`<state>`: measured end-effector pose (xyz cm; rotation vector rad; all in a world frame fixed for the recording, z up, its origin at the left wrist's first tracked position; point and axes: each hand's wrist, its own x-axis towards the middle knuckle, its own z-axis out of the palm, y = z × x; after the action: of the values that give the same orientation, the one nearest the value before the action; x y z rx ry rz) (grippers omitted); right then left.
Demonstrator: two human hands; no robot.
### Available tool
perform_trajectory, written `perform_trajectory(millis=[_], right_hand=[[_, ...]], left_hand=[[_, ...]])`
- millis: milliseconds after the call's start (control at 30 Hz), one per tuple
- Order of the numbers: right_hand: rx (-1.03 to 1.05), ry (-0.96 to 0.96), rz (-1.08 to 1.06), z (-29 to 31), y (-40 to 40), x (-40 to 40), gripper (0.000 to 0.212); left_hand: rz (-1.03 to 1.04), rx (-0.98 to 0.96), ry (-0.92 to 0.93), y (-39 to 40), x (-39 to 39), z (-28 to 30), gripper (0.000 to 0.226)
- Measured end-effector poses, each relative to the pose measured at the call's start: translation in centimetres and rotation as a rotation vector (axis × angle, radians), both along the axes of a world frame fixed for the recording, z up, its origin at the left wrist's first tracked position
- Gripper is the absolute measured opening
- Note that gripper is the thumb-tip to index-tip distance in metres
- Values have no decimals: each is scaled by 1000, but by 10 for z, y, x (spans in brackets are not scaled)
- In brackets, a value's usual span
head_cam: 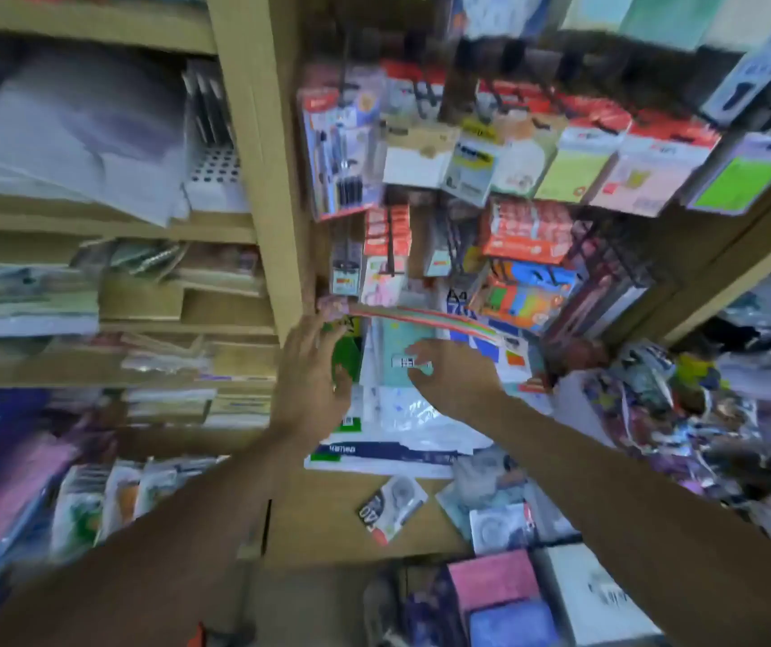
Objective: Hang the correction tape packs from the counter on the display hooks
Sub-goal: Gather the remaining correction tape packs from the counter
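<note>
The view is motion-blurred. My right hand (456, 378) is raised to the lower display hooks, with thumb and fingers pinched on a pale teal pack (390, 340) that has a small white label. My left hand (311, 373) is beside it, fingers spread, against a green pack (346, 354) at the foot of the rack. Two correction tape packs lie loose on the wooden counter (327, 520): one with a black and red corner (390, 509), and one with a round white reel (500, 527). Red-topped packs (386, 235) hang on hooks above my hands.
Rows of carded stationery (575, 156) hang across the upper rack. A white plastic bag (416, 431) lies on the counter under my hands. Wooden shelves (253, 179) of paper stand at the left, a crumpled printed bag (654, 403) at the right, and pink and blue pads (495, 586) below.
</note>
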<state>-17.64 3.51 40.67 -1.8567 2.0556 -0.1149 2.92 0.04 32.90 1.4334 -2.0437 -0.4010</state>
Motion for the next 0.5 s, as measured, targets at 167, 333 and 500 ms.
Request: perform_trajectory(millis=[167, 333, 500], right_hand=[[462, 11, -139, -152, 101, -17, 42], [642, -57, -182, -212, 172, -38, 47], [573, -118, -216, -216, 176, -73, 35]], left_hand=[[-141, 611, -149, 115, 1, -113, 70], [-234, 751, -223, 177, -16, -141, 68], [-233, 797, -274, 189, -40, -145, 69]])
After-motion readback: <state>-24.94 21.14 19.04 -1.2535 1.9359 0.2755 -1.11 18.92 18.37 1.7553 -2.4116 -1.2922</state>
